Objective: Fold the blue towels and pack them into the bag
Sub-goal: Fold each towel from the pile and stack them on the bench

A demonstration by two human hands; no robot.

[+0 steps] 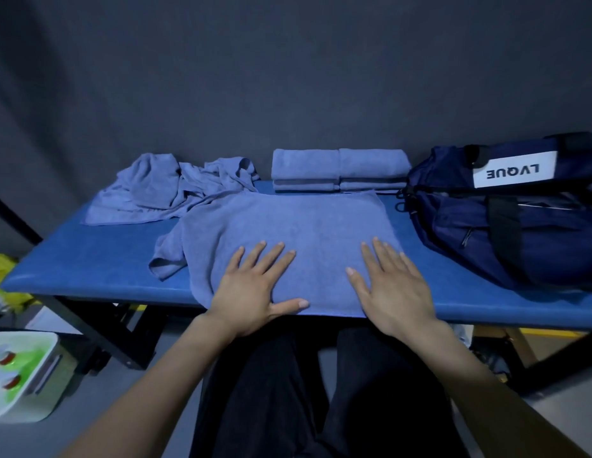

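Roughly halfway, I'd say: folded stacks sit behind the spread towel, a crumpled pile waits to its left, and the bag to its right looks unpacked. Left hand and right hand both press flat on the towel, fingers straight.

A blue towel lies spread flat at the middle of the bench, its near hem hanging just over the front edge and its left corner bunched and rumpled. Behind it, against the back edge, stand two side-by-side stacks of folded blue towels, squared and touching each other. Toward the back left corner sits a crumpled heap of unfolded blue towels, one edge trailing flat. At the right end lies a navy bag on its side, its white label reading upside down
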